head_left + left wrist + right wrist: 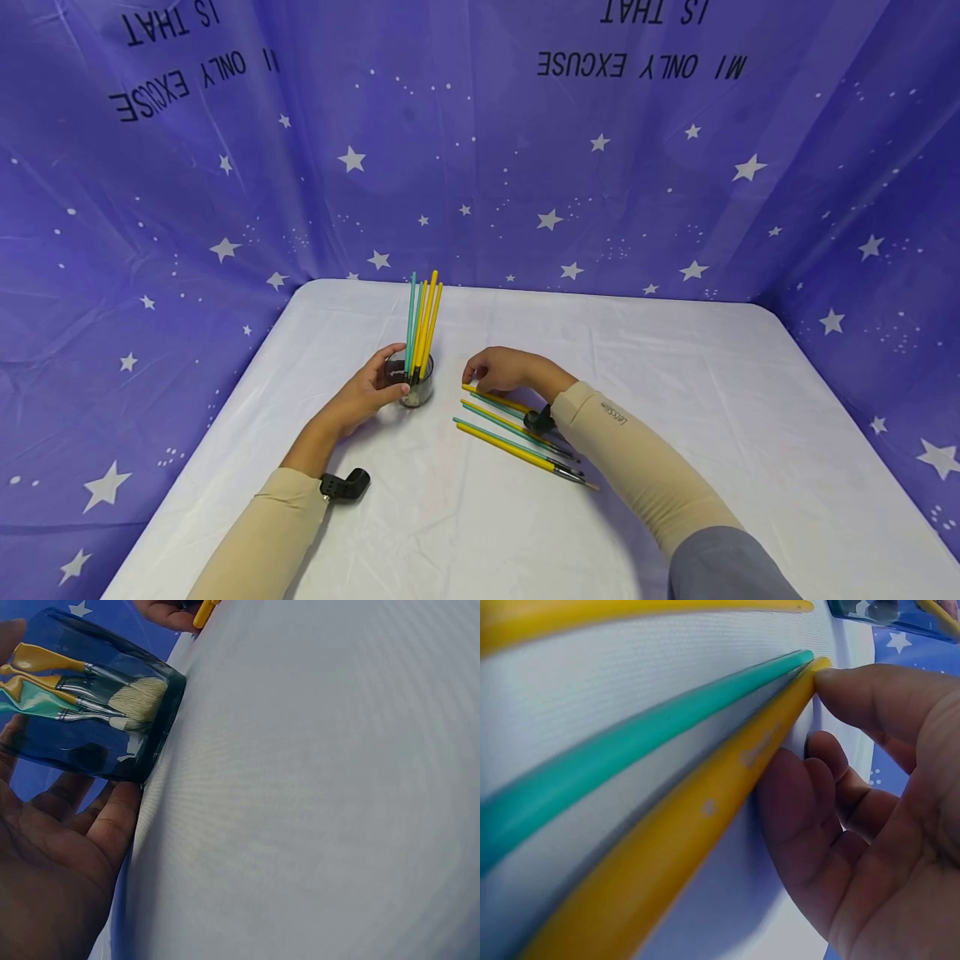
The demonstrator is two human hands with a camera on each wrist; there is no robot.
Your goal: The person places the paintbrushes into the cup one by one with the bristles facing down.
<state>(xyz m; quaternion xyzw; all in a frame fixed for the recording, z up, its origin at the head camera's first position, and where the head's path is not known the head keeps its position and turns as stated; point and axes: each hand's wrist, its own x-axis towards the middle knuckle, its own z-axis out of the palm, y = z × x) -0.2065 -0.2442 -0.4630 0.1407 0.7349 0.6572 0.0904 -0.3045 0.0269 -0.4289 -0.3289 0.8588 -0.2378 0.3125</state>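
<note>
My left hand (pixel 370 393) holds a clear glass cup (pixel 422 392), thumb on the near side and fingers round the far side. Several yellow and teal paintbrushes (pixel 427 325) stand in the cup, bristles down, as the pale bristles (pixel 141 701) in the left wrist view show. Right of the cup, my right hand (pixel 506 369) bends over the farthest brush of a row on the table. Its fingertips pinch the handle end of this yellow paintbrush (pixel 697 814). A teal paintbrush (pixel 645 735) lies right beside it; the bristle ends there are hidden under the right wrist.
Nearer to me, more yellow and teal paintbrushes (pixel 502 446) lie roughly parallel, handles to the left. A white cloth covers the table (pixel 420 533). Purple star-printed curtains (pixel 480 167) hang behind it and at both sides. A black camera (pixel 347 485) sits on the left wrist.
</note>
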